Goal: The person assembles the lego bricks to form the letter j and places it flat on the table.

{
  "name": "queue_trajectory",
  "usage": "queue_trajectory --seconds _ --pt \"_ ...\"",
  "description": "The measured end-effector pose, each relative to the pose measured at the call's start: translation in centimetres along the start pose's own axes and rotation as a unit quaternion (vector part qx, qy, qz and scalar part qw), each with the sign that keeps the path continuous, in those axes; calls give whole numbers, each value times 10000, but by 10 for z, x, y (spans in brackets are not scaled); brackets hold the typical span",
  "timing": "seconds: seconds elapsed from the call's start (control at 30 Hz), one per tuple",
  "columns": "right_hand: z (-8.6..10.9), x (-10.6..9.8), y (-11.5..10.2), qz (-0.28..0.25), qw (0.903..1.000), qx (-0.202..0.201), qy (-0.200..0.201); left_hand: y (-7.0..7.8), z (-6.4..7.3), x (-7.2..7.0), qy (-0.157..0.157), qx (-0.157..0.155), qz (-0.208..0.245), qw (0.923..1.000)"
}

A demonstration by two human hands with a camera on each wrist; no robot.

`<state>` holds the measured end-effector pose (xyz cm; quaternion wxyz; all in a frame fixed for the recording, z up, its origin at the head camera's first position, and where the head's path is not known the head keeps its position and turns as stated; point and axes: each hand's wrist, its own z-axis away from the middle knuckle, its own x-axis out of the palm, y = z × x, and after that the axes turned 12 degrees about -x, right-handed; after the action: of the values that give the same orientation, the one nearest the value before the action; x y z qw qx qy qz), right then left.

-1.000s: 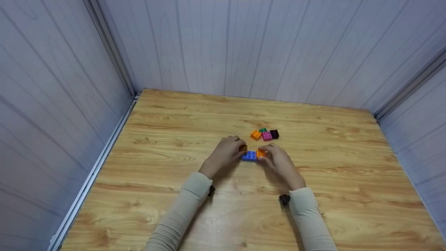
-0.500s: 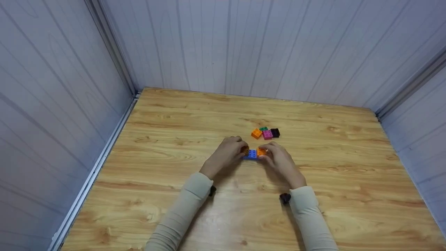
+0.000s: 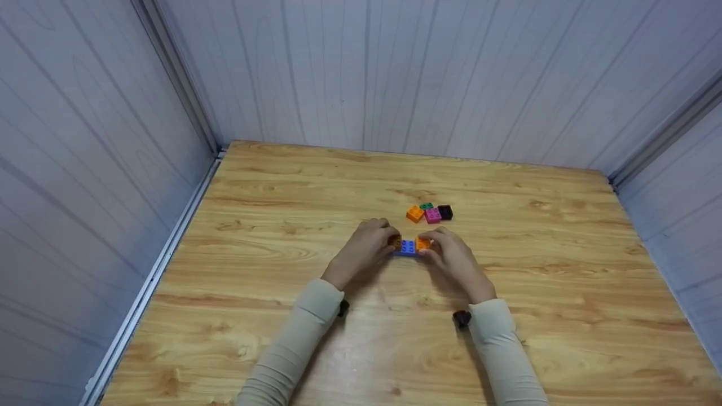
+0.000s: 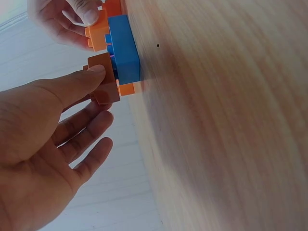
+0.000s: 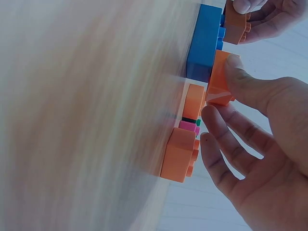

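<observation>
A blue toy building brick (image 3: pixel 407 248) lies on the wooden table between my hands. My left hand (image 3: pixel 366 242) pinches a brown brick (image 4: pixel 102 79) between thumb and fingers, at the blue brick's left end; in the left wrist view it sits slightly tilted against the studs. At the other end, my right hand (image 3: pixel 453 256) holds an orange brick (image 5: pixel 221 79) by thumb and fingertips, over the blue brick's edge and partly overhanging it. The remaining fingers of both hands spread loosely below.
Beyond the hands stand another orange brick (image 3: pixel 415 213), a pink brick (image 3: pixel 432 215), a green brick (image 3: pixel 426 206) and a black brick (image 3: pixel 445 212). One more orange brick (image 5: pixel 178 156) shows near the right fingers. Pale panel walls (image 3: pixel 361 73) border the table.
The brown brick has shifted slightly right over the blue brick's left end, covering more of its studs. Both hands keep their grips and have hardly moved; the loose bricks stay put.
</observation>
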<state>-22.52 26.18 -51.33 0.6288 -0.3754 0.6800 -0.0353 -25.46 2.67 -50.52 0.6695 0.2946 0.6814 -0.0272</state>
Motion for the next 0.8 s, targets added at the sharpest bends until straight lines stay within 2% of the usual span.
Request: queue_trajectory --seconds 0.3,0.8 --pt "-1 -1 -1 165 9998 -123 -24 -1 0 0 16 23 -3 10000" --pt "-1 0 -2 -33 9999 105 -102 -3 -1 2 -30 94 -43 9999"
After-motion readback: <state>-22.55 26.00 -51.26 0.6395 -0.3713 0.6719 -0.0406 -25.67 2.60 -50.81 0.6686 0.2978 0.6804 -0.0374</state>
